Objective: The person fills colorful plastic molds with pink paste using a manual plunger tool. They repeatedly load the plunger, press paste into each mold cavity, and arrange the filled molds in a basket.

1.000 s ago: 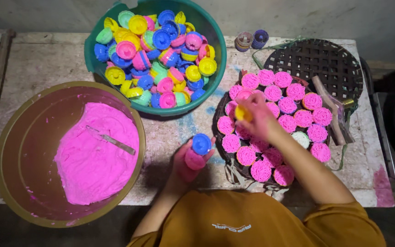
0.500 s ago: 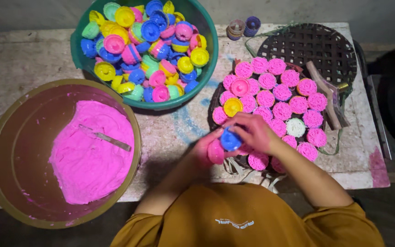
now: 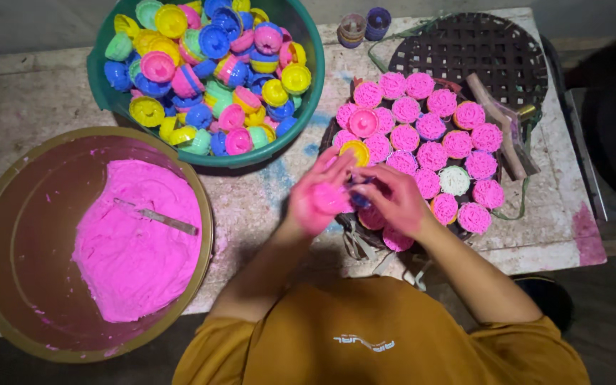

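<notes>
A small blue mould (image 3: 356, 199) sits pinched between both hands near the table's front edge, mostly hidden, just at the near rim of the tray (image 3: 507, 50) of pink cakes (image 3: 429, 153). The left hand (image 3: 320, 194), smeared pink, cups it from one side with fingers curled; the right hand (image 3: 391, 197) presses in from the other, fingers closed over it. What is inside the mould cannot be told. Just beyond the hands a yellow mould (image 3: 355, 152) and a pink mould (image 3: 363, 122) rest among the cakes. The likely slip: pink paste on the fingers makes the plastic slick, so the mould could pop loose onto the cakes directly beneath and dent them. The right forearm also hangs over the tray's near row. Open room lies on the bare table (image 3: 30, 93) between the brown basin (image 3: 8, 214) of pink dough (image 3: 130, 249) and the tray; the green tub (image 3: 308, 93) of coloured moulds crowds the back edge.
</notes>
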